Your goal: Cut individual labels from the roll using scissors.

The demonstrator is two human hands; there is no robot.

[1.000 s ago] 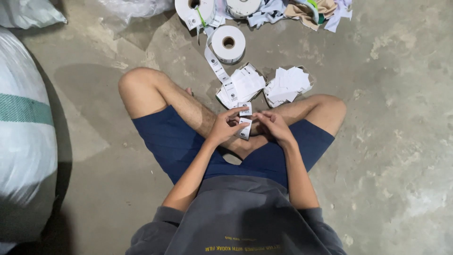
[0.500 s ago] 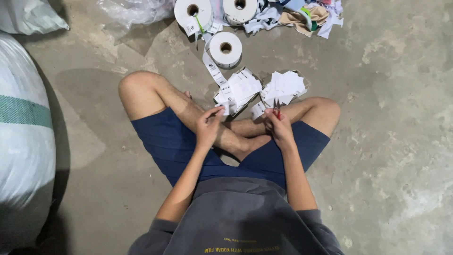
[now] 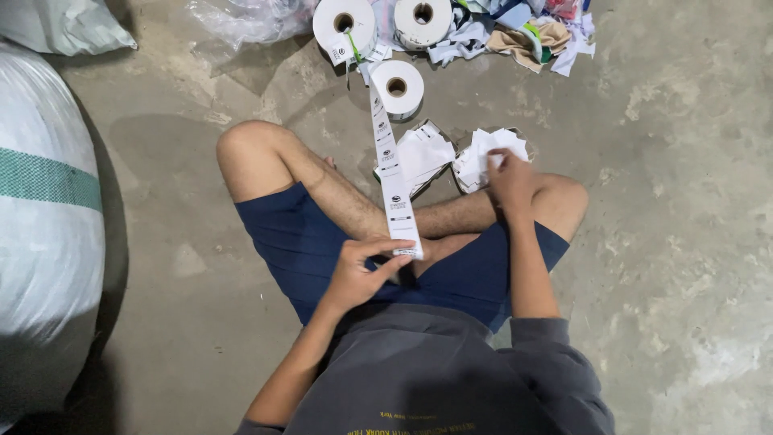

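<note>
My left hand (image 3: pixel 358 274) pinches the label strip (image 3: pixel 390 173) end; right hand (image 3: pixel 507 173) rests on cut labels (image 3: pixel 483 157). I'd keep the strip taut.

Well to the left of the left hand's (image 3: pixel 358 274) grip stands a bulging white woven sack (image 3: pixel 48 225) with a green band across it. Beyond it, far up and left of the grip, lies a second pale sack (image 3: pixel 64 28). Straight ahead of the grip, well apart from it, a crumpled clear plastic bag (image 3: pixel 250 20) lies beside two white tape rolls (image 3: pixel 345 24) (image 3: pixel 423 20) with cardboard cores. Ahead and to the right, a heap of mixed fabric scraps (image 3: pixel 531 32) touches the second roll. All rest on a stained concrete floor (image 3: pixel 684 201).
</note>
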